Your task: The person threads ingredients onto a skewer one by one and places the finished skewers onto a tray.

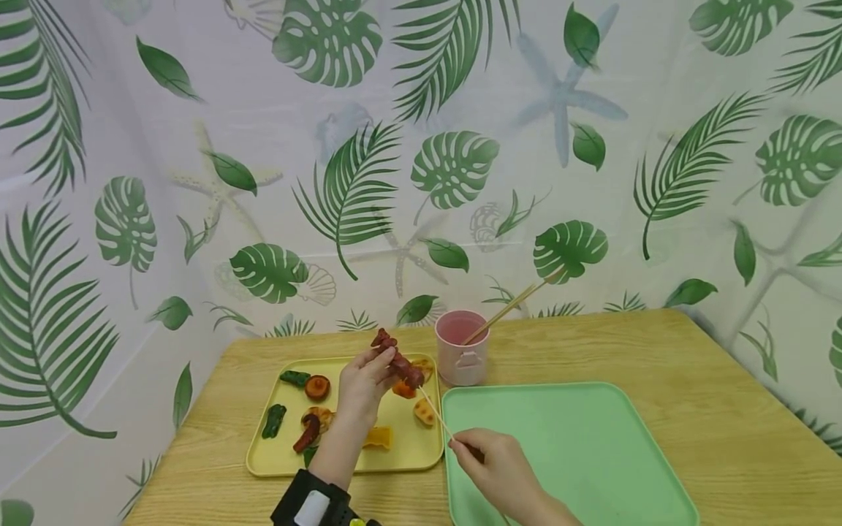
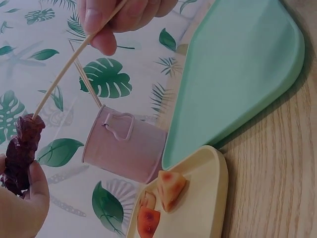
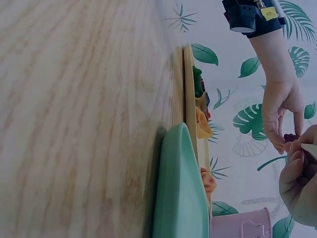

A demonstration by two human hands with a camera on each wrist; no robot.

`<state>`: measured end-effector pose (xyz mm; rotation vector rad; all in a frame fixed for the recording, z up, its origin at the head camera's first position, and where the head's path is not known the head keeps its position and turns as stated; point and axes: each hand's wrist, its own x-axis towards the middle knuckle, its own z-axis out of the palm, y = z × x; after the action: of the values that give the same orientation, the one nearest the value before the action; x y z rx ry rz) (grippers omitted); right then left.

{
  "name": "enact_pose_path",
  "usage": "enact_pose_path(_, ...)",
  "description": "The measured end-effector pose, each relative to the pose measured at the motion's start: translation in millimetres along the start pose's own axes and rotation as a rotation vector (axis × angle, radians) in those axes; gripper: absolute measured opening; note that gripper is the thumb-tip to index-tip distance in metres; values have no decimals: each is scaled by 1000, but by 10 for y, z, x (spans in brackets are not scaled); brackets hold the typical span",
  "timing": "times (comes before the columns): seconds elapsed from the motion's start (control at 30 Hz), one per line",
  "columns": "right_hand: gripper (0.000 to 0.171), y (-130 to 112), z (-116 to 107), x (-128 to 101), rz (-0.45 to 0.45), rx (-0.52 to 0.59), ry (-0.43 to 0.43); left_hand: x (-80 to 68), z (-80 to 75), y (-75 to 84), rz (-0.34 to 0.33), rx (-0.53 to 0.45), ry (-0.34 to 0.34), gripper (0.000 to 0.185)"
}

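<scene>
Over the yellow tray (image 1: pixel 263 460), my left hand (image 1: pixel 360 391) pinches a string of dark red, glossy meat chunks (image 1: pixel 408 371) between thumb and fingers. A thin wooden skewer (image 1: pixel 435 409) runs into the lower end of the meat. My right hand (image 1: pixel 496 467) grips that skewer further down, above the near left part of the green tray (image 1: pixel 572 424). In the left wrist view the skewer (image 2: pixel 62 74) enters the meat (image 2: pixel 25 139) at one end. The right wrist view shows both hands close together, with the meat mostly hidden.
A pink bucket (image 1: pixel 463 361) holding wooden skewers (image 1: pixel 509 310) stands behind the trays. On the yellow tray lie toy foods: a round mushroom-like piece (image 1: pixel 317 388), green pieces (image 1: pixel 273 421), a dark red curled piece (image 1: pixel 306 435) and a yellow piece (image 1: pixel 378 437). A leaf-patterned sheet hangs behind.
</scene>
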<state>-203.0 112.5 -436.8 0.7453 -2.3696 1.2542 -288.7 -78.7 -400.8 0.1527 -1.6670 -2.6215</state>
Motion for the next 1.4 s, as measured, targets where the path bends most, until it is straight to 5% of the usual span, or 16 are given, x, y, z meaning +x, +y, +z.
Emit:
enact_pose_path(0.37, 15, -61, 30, 170, -63, -349, -94, -3, -36, -163, -48, 124, 39, 34)
enact_pose_path(0.57, 22, -25, 124, 294, -25, -373, -139, -51, -11, -292, -103, 189, -7, 36)
enact_pose_path(0.73, 6, 16, 69, 166, 74, -354, -177, -33, -83, -294, -57, 134, 51, 37)
enact_pose_path(0.83, 10, 6, -20, 4, 124, -335, -137, 10, -164, -220, -24, 106, 124, 38)
enact_pose_path(0.93, 13, 9, -110, -150, 42, -368, -8, 50, -220, -143, -14, 78, 183, 39)
enact_pose_path(1.07, 19, 44, -196, -277, -166, -492, 107, 76, -231, -120, -29, 51, 181, 41)
enact_pose_path(1.2, 19, 43, -231, -310, -251, -557, 66, 90, -207, -151, -51, 73, 157, 40)
enact_pose_path(1.4, 12, -37, -229, -321, -157, -482, -44, 101, -203, -195, -34, 117, 141, 35)
